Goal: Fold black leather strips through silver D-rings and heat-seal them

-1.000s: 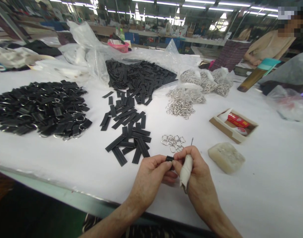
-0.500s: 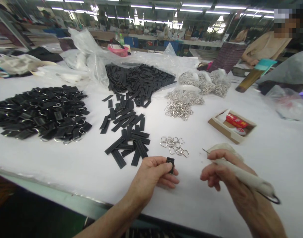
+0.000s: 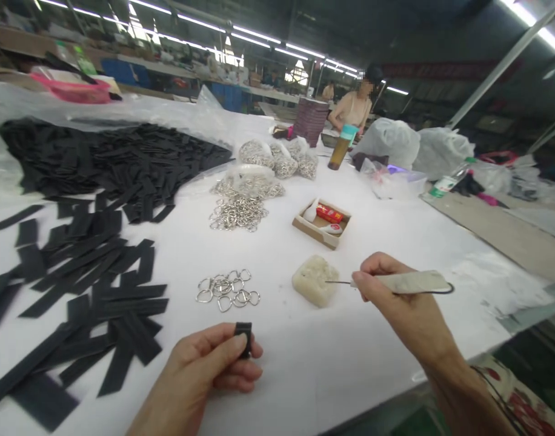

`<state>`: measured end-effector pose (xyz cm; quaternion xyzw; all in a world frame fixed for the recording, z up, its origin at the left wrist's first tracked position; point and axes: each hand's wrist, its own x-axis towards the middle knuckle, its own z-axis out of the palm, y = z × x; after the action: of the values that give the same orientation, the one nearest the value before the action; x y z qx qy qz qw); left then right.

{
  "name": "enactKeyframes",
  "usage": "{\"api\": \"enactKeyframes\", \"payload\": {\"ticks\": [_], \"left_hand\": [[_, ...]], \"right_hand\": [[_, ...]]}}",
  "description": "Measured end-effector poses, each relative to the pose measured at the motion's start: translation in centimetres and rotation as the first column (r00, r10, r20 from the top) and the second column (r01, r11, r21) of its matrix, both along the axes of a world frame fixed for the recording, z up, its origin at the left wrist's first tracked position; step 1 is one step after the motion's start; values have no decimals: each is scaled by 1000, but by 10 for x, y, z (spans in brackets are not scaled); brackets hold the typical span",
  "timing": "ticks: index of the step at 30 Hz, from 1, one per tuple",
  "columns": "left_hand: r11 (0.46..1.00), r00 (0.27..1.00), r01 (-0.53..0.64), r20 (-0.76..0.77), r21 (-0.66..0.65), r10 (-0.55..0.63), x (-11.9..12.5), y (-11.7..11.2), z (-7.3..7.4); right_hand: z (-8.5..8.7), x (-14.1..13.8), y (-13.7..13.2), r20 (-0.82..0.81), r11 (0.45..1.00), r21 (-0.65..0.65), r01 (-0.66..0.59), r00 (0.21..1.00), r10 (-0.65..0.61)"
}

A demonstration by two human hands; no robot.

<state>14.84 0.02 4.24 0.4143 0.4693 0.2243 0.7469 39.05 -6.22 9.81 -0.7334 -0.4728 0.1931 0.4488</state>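
Between the thumb and fingers of my left hand (image 3: pixel 209 363) is a small folded black strap piece (image 3: pixel 243 329), held above the white table. My right hand (image 3: pixel 391 297) is closed round a white-handled awl (image 3: pixel 416 281) with a thin metal shaft. Its tip meets a pale yellowish lump (image 3: pixel 311 287) that looks like wax. Several loose metal D-rings (image 3: pixel 225 293) lie just beyond my left hand. To the left, black strap pieces (image 3: pixel 96 297) are scattered flat over one another.
Behind the loose rings sit a ring pile (image 3: pixel 239 212) and plastic bags of rings (image 3: pixel 284 160). A small open box (image 3: pixel 316 231) holds a red packet. Farther back stand a brown bottle (image 3: pixel 338 151) and a person (image 3: pixel 352 112). A heap of black straps (image 3: pixel 123 157) fills the back left.
The view has swung to the right. My right hand has turned the awl and brought its tip to the pale lump. The left hand keeps the folded strap piece.
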Motion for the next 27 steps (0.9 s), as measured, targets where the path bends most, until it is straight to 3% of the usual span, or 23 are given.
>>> {"api": "enactKeyframes", "payload": {"ticks": [5, 19, 27], "left_hand": [[998, 998, 58, 5, -7, -58, 10, -1, 0], [997, 997, 62, -32, -53, -64, 23, -1, 2], [996, 998, 63, -10, -69, -64, 26, -2, 7]], "right_hand": [[-4, 3, 6, -1, 993, -109, -41, 999, 41], [-12, 6, 24, 97, 957, -283, -64, 991, 95], [-6, 13, 27, 96, 947, -291, -137, 981, 172]]}}
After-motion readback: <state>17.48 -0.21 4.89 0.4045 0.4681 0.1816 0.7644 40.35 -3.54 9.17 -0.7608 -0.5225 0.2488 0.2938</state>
